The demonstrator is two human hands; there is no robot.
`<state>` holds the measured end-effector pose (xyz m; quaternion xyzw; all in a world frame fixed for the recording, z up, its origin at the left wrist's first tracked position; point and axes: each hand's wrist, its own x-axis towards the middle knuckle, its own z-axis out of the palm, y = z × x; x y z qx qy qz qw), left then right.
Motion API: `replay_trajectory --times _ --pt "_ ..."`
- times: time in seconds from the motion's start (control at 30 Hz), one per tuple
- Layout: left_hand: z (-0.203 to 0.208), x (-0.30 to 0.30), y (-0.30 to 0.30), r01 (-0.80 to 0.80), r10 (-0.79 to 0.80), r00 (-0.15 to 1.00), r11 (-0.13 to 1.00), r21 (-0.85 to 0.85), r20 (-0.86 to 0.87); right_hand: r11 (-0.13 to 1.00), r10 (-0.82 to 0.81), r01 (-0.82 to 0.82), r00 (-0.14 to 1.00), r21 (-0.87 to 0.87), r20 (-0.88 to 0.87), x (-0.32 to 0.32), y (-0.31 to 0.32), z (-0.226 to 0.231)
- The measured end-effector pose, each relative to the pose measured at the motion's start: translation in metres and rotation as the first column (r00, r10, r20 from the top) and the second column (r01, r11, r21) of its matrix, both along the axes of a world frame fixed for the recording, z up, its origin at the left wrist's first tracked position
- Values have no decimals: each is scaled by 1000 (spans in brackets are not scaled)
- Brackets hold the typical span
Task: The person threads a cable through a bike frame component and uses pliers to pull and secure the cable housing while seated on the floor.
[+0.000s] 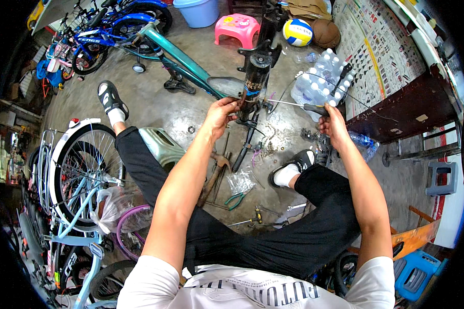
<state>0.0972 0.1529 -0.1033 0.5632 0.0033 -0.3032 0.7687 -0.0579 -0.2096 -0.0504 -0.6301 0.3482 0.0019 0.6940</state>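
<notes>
Head camera view shows a person with legs spread, both bare arms stretched toward a black tube (254, 77) at the front end of a green bicycle frame (176, 54), which stands ahead of them over a concrete floor (191, 105). The right hand (333, 123) has its fingers clamped on the dark handle of a screwdriver (314, 109), its metal shaft pointing left to the tube's lower part; whether the tip touches cannot be told. At the tube's left side, the left hand (221, 114) has its fingers bent close against it, though whether they grip anything cannot be told.

Below the tube, a black handlebar grip (239, 158) angles down toward a hammer (219, 160), a clear bag of small parts (241, 180) and green-handled pliers (235, 201) on the floor. Beyond the frame stand a pink stool (238, 26) and a blue tub (200, 13); right of the stool, a volleyball (297, 33) sits beside a basketball (326, 34), near wrapped plastic bottles (322, 77).
</notes>
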Motion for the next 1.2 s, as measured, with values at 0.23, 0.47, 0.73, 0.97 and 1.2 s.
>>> replay_trajectory --times 0.23,0.47,0.73,0.97,1.2 --pt "-16 -53 9 -285 301 954 912 295 -8 999 -5 4 1000 -51 -26 -1 -3 4" --pt "-37 -140 -69 -286 168 874 937 -202 -457 998 -53 50 993 27 105 2 -1 5" --pt "-59 -118 -116 -532 239 766 757 -379 -597 986 -55 16 971 165 231 -7 4 4" --pt "-78 -137 -88 -342 154 857 883 -320 -492 979 -4 -71 931 190 366 1 -16 -15" --pt "-196 -215 44 -81 366 762 872 483 -534 997 -21 -4 945 74 328 9 -8 -6"
